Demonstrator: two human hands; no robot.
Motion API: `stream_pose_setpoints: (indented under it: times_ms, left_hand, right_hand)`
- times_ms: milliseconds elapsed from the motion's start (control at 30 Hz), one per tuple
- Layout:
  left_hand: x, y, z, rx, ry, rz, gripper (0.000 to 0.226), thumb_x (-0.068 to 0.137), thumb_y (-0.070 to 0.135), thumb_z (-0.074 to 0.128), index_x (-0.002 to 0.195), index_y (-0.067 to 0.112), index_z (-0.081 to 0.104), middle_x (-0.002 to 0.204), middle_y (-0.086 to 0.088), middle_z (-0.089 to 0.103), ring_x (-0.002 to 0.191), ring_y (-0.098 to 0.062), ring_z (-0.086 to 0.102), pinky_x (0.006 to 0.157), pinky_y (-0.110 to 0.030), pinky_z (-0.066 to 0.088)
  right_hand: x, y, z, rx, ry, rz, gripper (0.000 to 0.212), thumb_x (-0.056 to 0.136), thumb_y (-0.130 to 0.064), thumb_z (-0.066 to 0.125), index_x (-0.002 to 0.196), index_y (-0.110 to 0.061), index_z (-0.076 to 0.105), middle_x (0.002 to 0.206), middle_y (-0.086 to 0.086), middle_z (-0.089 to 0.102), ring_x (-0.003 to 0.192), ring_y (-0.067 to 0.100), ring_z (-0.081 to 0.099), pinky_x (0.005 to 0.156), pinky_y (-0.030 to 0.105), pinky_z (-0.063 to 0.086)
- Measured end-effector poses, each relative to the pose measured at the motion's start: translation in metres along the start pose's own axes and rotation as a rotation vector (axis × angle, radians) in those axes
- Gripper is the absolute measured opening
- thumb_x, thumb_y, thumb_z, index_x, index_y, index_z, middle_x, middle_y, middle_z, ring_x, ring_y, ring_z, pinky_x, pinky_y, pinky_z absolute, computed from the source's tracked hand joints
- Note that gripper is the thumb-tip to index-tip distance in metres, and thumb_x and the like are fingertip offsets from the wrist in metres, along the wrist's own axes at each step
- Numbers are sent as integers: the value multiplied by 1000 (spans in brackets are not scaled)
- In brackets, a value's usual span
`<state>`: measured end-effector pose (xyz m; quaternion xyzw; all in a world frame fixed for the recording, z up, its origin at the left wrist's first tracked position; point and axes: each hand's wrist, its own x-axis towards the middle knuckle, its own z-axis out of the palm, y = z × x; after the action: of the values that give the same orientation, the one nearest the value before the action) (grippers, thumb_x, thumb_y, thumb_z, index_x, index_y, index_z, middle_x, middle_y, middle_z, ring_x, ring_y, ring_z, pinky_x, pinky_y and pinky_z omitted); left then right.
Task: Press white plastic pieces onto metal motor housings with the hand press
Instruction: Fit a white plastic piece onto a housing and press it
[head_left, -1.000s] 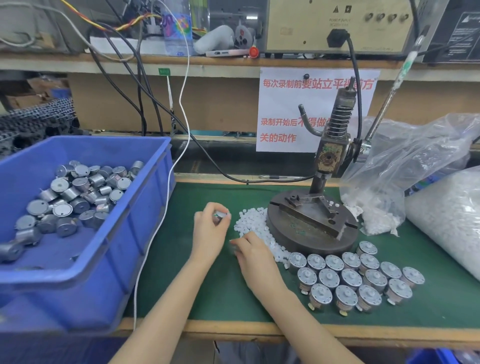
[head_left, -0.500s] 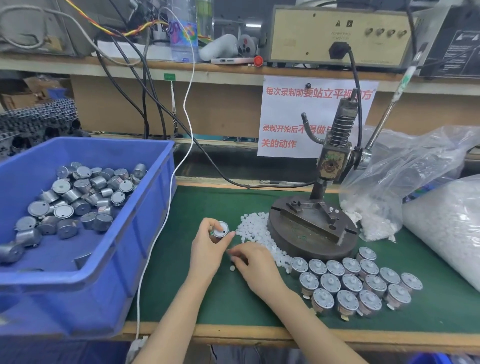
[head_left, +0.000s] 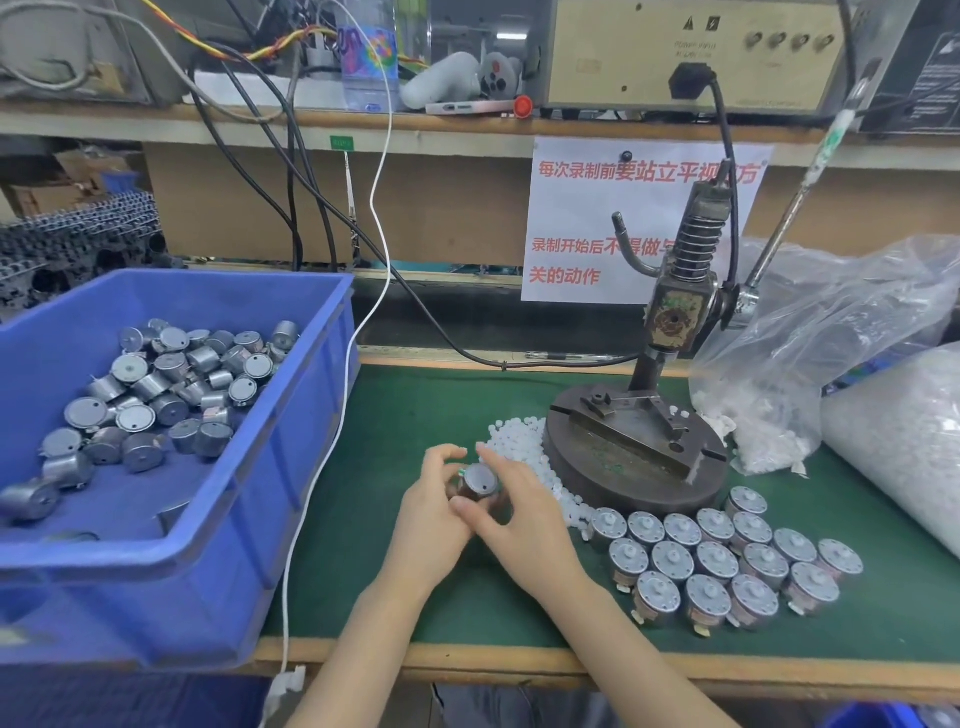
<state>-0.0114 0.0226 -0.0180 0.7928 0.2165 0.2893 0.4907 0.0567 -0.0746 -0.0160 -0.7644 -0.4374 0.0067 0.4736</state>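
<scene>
A round metal motor housing (head_left: 479, 480) sits between both hands above the green mat. My left hand (head_left: 434, 512) grips it from the left, fingers curled round its side. From the right, my right hand (head_left: 519, 519) has thumb and fingers on the housing; whether it pinches a white piece I cannot tell. Loose white plastic pieces (head_left: 511, 441) lie piled just behind the hands, against the hand press (head_left: 636, 441) with its round iron base. Its long lever (head_left: 795, 202) points up to the right. Several pressed housings (head_left: 727, 561) stand in rows right of my hands.
A blue bin (head_left: 291, 483) with several bare motor housings fills the left. Clear bags of white pieces (head_left: 831, 364) lie at the right. A white cable (head_left: 332, 415) hangs across the bin's right wall. The wooden bench edge (head_left: 623, 667) runs along the front.
My right hand left the pile of white pieces and came onto the housing. My left hand lowered the housing slightly toward me, and both hands now meet on it.
</scene>
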Motion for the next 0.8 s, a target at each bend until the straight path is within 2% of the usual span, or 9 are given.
stream_pose_setpoints:
  times_ms: [167, 333, 433, 533, 600, 700, 800]
  left_hand:
    - [-8, 6, -1, 82, -50, 88, 43, 76, 14, 67, 90, 48, 46, 89, 18, 58, 78, 10, 53, 67, -3, 37]
    - [-17, 2, -9, 185, -16, 196, 53, 75, 9, 67, 103, 46, 41, 100, 21, 51, 85, 10, 46, 74, 0, 33]
    - [-22, -7, -17, 171, -4, 136, 53, 77, 2, 66, 109, 38, 44, 98, 12, 52, 80, 1, 47, 72, -3, 35]
    - [-17, -9, -23, 68, 64, -2, 40, 80, -7, 54, 99, 28, 53, 88, 4, 59, 67, -2, 51, 64, -5, 37]
    - [-13, -9, -25, 8, 111, -79, 36, 81, -9, 49, 92, 25, 57, 83, 3, 61, 67, -3, 52, 63, -7, 39]
    - [-12, -10, -26, -37, 116, -118, 36, 83, -8, 46, 87, 25, 58, 81, 3, 62, 71, -8, 55, 65, -12, 42]
    - [-13, -9, -25, -31, 119, -118, 33, 84, -7, 47, 87, 23, 60, 82, 3, 62, 73, -7, 57, 65, -8, 42]
  right_hand:
    - [2, 4, -1, 89, 85, 96, 35, 79, -24, 71, 113, -27, 63, 91, -11, 57, 71, -3, 52, 69, 8, 38]
    - [1, 6, -1, 2, 21, 27, 33, 91, -26, 58, 124, -22, 58, 92, -11, 52, 76, -8, 47, 72, 4, 33]
    - [2, 8, -1, -47, -57, 5, 38, 96, -24, 48, 134, -18, 48, 95, -9, 46, 85, -4, 42, 77, 3, 27]
    - [0, 8, 1, -91, -121, -27, 38, 99, -20, 41, 137, -18, 45, 97, -8, 44, 89, -1, 40, 79, 0, 23]
    - [-1, 8, 2, -103, -154, -39, 39, 99, -20, 38, 139, -20, 42, 97, -9, 42, 86, -5, 37, 79, -1, 23]
    - [0, 9, 2, -114, -180, -35, 40, 100, -21, 36, 140, -22, 39, 98, -9, 41, 87, -2, 37, 78, 5, 24]
    - [1, 9, 2, -129, -187, -28, 41, 100, -23, 35, 141, -23, 37, 101, -7, 41, 89, 0, 37, 79, 8, 25]
